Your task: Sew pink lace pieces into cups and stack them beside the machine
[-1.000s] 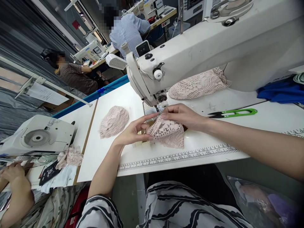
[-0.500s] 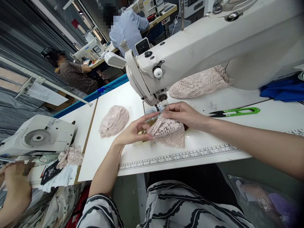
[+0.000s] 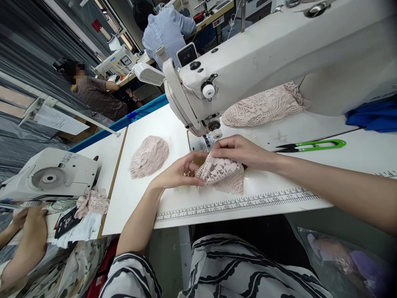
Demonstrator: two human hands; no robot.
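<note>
The left hand [image 3: 176,171], its index finger stretched toward the needle a moment ago, now has that finger bent back, suggesting the folded piece of pale pink openwork lace [image 3: 221,171] is being arranged by hand. The right hand [image 3: 242,152] pinches the lace's top and the left grips its left side, between the white metal sewing machine [image 3: 248,66] and the white, ruler-marked desk's [image 3: 145,198] front edge.

The right grip [image 3: 237,150] hides a bit of the lace [image 3: 221,170] in the middle. The sewing machine [image 3: 263,62] runs off the upper right.
</note>
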